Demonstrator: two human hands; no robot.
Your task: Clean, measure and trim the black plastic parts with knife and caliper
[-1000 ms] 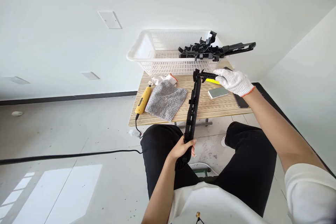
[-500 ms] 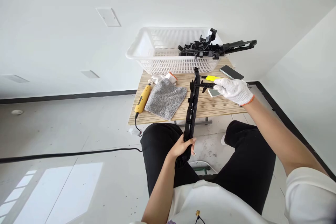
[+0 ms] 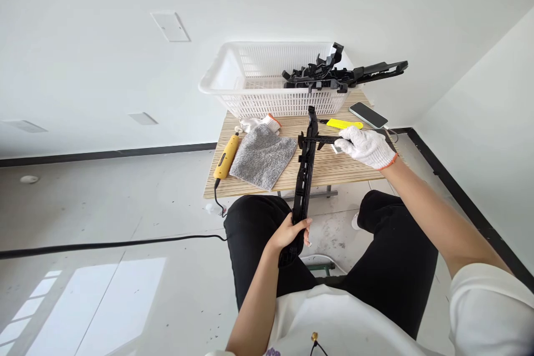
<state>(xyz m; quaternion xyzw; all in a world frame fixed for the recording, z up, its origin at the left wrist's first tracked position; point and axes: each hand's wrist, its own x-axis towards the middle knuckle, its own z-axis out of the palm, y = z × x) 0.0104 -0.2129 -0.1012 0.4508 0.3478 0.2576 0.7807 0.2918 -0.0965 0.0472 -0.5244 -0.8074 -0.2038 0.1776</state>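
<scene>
Two hands busy: your bare left hand (image 3: 291,233) grasps the long, narrow black plastic strip (image 3: 305,181) near its lower end, thumb laid across it; your right hand (image 3: 365,147), in a white knit glove with an orange cuff, pinches a black sliding caliper (image 3: 329,139). You have the strip slanted up from beside your left thigh, its upper end seen against the striped light-wood tabletop (image 3: 325,169). Caliper lies crosswise at the strip's upper part, one jaw on each side; can't tell if both touch. On your tabletop, left side: yellow cylindrical tool (image 3: 226,157) with black cord, just beside a grey fuzzy cloth (image 3: 262,158), and a spare white knit glove (image 3: 254,123) with orange edging behind that cloth. Right side: bright yellow tool with a ridged edge (image 3: 344,124) just beyond your gloved fingers, dark-screened phone (image 3: 369,115) with a white cable plugged in, plus a small pale block mostly hidden by your right hand. White slotted plastic basket (image 3: 233,89) sits at the back; jumbled black plastic parts (image 3: 319,75) fill its right end, one long piece sticking out past the rim.
</scene>
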